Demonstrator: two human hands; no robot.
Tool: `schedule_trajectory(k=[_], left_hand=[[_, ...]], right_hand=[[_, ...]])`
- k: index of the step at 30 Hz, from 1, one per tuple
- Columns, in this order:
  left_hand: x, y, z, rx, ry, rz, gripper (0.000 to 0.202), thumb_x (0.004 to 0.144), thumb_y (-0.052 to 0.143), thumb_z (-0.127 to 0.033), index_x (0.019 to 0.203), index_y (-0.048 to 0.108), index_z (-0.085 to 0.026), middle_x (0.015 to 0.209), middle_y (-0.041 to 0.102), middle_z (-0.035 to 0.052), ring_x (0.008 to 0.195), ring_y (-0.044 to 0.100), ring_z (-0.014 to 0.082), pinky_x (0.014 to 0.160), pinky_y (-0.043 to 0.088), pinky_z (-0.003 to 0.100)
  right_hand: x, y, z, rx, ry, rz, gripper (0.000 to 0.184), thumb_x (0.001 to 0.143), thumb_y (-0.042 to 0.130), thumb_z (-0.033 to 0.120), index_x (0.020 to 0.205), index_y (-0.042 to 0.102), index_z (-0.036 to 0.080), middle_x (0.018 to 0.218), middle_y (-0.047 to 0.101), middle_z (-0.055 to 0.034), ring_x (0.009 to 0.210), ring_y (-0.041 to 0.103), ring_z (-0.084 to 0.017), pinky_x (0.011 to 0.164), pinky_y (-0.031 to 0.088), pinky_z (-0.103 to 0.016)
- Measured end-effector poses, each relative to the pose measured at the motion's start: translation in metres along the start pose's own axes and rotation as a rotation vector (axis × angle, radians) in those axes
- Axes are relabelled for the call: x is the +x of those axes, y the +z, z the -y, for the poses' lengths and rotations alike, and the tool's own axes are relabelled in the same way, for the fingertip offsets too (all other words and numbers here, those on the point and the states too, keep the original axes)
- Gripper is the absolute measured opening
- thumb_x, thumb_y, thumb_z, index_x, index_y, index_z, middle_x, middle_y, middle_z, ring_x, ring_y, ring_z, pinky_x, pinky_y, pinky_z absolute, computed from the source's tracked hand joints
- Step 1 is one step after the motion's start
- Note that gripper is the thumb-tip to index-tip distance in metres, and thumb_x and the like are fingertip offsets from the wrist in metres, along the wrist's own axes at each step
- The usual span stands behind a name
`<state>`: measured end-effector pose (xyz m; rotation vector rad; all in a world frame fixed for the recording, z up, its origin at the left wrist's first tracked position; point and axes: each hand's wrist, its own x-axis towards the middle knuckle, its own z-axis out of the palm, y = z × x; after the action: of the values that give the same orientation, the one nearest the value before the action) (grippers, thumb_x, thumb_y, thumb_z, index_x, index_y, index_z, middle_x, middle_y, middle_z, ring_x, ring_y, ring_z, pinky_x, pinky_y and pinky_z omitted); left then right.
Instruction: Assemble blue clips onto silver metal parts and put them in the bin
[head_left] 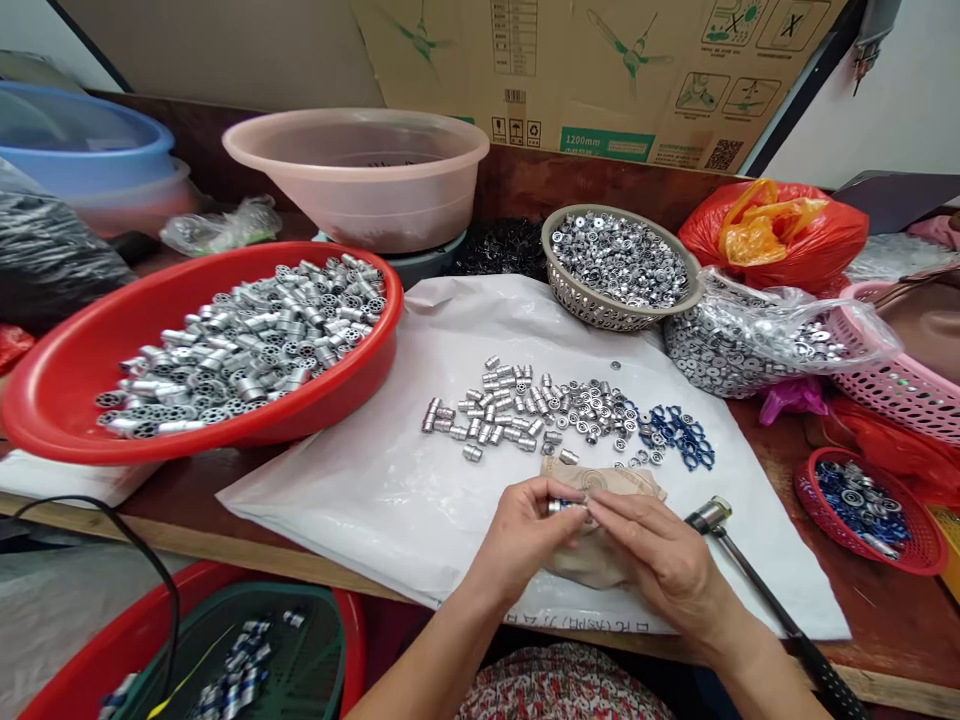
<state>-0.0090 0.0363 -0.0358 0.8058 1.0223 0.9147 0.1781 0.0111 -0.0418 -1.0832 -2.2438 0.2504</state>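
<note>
The left hand [521, 535] and right hand [652, 560] closed on a small aluminium cylinder [559, 506], light, stiff and slick, best pinched at its ends.

Bare forearms [435, 655] are seen extending from behind the left hand [517, 535] and the right hand [656, 565] toward the lower edge of the view. Below and between the two hands, a patterned garment [559, 685] is shown, printed all over with a dense, small floral design in red and white, with darker flecks mixed through it. Only a rounded portion of the fabric is visible at the bottom of the frame, so its cut cannot be determined.
</note>
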Motion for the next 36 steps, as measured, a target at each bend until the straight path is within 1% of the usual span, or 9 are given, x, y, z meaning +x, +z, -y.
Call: schedule_trajectory(k=[4,8,12,15,20,23,28,31,36], left_hand=[[0.01,0.001,0.004,0.72,0.405,-0.01,0.019,0.065,0.059,-0.006,0.08,0.065,-0.017,0.081,0.064,0.0049,0.077,0.059,0.019,0.07,0.048,0.032],[0.015,0.002,0.019,0.942,0.573,0.01,0.029,0.069,0.057,-0.007,0.096,0.061,-0.017,0.091,0.066,0.0075,0.088,0.058,0.0231,0.078,0.048,0.037],[0.013,0.002,0.027,0.961,0.596,-0.03,0.037,0.071,0.057,-0.009,0.107,0.057,-0.016,0.099,0.066,0.0085,0.091,0.057,0.0235,0.08,0.049,0.038],[0.011,0.003,0.028,0.967,0.586,-0.062,0.042,0.07,0.056,-0.009,0.112,0.055,-0.016,0.099,0.067,0.008,0.091,0.057,0.0235,0.079,0.05,0.038],[0.011,0.004,0.031,0.969,0.564,-0.103,0.048,0.068,0.057,-0.007,0.116,0.054,-0.015,0.098,0.067,0.008,0.09,0.058,0.0236,0.078,0.051,0.039],[0.011,0.003,0.033,0.965,0.55,-0.101,0.05,0.07,0.058,-0.01,0.119,0.052,-0.015,0.103,0.067,0.0091,0.092,0.057,0.0239,0.08,0.05,0.04],[0.011,0.002,0.034,0.954,0.569,-0.094,0.049,0.07,0.059,-0.012,0.119,0.052,-0.016,0.099,0.067,0.008,0.091,0.058,0.0237,0.079,0.05,0.039],[0.011,0.002,0.034,0.956,0.577,-0.096,0.048,0.071,0.059,-0.012,0.118,0.052,-0.014,0.102,0.066,0.0094,0.091,0.058,0.0234,0.08,0.05,0.038],[0.011,-0.002,0.037,0.959,0.594,-0.085,0.046,0.071,0.057,-0.01,0.116,0.052,-0.017,0.096,0.067,0.0061,0.088,0.057,0.0219,0.077,0.05,0.037]], right_hand=[[-0.08,-0.034,-0.033,-0.457,0.46,-0.025,0.047,0.085,0.047,0.045,0.119,0.055,0.014,0.108,0.064,-0.0152,0.098,0.062,-0.028,0.084,0.051,-0.045],[-0.13,-0.054,-0.045,-0.538,0.716,0.115,0.041,0.083,0.039,0.054,0.085,0.061,0.02,0.084,0.068,-0.0103,0.078,0.066,-0.027,0.07,0.054,-0.041],[-0.096,-0.049,-0.019,-0.406,0.691,0.018,0.032,0.089,0.037,0.045,0.095,0.058,0.021,0.079,0.068,-0.0055,0.066,0.067,-0.019,0.055,0.053,-0.027],[-0.051,-0.046,0.01,-0.172,0.547,0.084,0.031,0.092,0.035,0.037,0.106,0.057,0.021,0.064,0.066,0.0004,0.05,0.063,-0.013,0.045,0.05,-0.019],[-0.018,-0.043,0.038,-0.11,0.293,-0.025,0.038,0.091,0.042,0.027,0.128,0.049,0.024,0.088,0.072,-0.0036,0.068,0.069,-0.014,0.062,0.055,-0.019],[-0.017,-0.037,0.038,-0.088,0.197,0.017,0.044,0.092,0.039,0.021,0.136,0.041,0.024,0.102,0.071,-0.0046,0.082,0.07,-0.014,0.069,0.056,-0.018],[-0.023,-0.027,0.036,-0.095,0.251,-0.013,0.051,0.091,0.041,0.018,0.141,0.033,0.024,0.107,0.07,-0.0039,0.085,0.07,-0.014,0.072,0.056,-0.017],[-0.029,-0.018,0.03,-0.1,0.242,0.074,0.05,0.092,0.039,0.018,0.14,0.032,0.024,0.118,0.065,-0.0043,0.098,0.066,-0.014,0.081,0.054,-0.019],[-0.079,-0.024,-0.004,-0.339,0.463,0.0,0.037,0.092,0.037,0.031,0.127,0.046,0.021,0.115,0.065,-0.0068,0.101,0.064,-0.018,0.083,0.054,-0.028]])
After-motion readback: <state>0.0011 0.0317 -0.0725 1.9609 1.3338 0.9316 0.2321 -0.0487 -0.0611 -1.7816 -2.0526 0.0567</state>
